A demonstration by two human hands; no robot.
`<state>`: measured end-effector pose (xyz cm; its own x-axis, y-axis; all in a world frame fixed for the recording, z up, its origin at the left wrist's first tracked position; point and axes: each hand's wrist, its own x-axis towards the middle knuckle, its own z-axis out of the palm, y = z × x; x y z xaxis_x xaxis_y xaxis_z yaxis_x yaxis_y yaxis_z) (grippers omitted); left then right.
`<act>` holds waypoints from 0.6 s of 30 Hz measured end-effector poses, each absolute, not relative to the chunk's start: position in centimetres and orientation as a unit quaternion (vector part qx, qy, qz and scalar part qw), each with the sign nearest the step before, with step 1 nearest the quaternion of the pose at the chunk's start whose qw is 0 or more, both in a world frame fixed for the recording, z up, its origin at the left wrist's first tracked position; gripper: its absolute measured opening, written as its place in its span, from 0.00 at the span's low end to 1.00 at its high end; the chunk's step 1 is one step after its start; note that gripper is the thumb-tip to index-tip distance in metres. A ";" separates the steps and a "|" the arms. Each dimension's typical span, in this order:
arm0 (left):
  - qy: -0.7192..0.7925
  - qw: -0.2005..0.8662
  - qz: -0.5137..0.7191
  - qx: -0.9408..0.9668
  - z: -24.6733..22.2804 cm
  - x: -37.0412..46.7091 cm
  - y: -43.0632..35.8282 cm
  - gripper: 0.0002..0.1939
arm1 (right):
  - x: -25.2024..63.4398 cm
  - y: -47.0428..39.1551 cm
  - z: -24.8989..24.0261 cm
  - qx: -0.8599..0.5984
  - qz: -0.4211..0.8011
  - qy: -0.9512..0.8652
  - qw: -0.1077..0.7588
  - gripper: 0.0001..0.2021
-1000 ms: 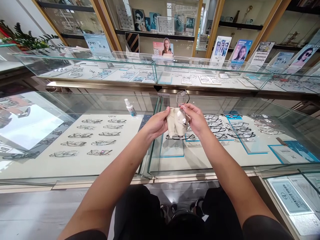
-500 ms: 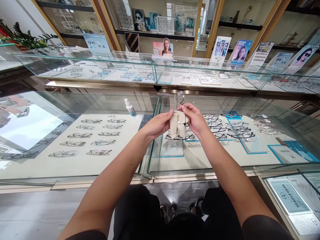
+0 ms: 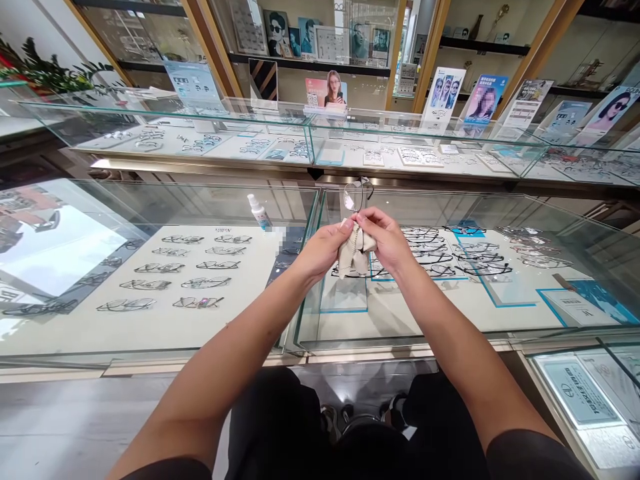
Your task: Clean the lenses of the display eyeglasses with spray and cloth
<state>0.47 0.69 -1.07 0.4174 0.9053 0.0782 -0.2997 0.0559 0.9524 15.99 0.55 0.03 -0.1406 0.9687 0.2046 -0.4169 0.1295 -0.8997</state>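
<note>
Above the glass counter, my left hand [image 3: 327, 247] is closed on a beige cloth [image 3: 353, 252] with a stitched edge. My right hand [image 3: 387, 239] pinches the cloth and a pair of glasses together, its fingertips nearly meeting those of the left. One lens of the thin-framed glasses [image 3: 354, 196] stands up beyond the fingertips, and a dark temple shows beside it. The cloth and fingers hide the rest of the frame.
Rows of glasses [image 3: 213, 265] lie inside the glass display case [image 3: 165, 340]. A white spray bottle [image 3: 259, 213] stands behind them, left of my hands. More cases, advertising cards [image 3: 443, 97] and wooden-framed shelves are farther back.
The glasses have turned in my hands, so the lens sits slightly farther left and a temple shows at its right. My hands have come closer together and the cloth is more bunched.
</note>
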 end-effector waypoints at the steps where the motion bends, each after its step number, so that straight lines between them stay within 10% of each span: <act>1: 0.295 0.662 0.457 0.515 -1.1 0.5 0.6 0.29 | 16.0 0.5 0.0 -0.293 0.591 -0.469 0.587 0.17; 18: 0.316 0.653 0.475 0.498 -0.6 0.7 -0.1 0.29 | 15.9 0.5 -0.1 -0.308 0.586 -0.457 0.595 0.12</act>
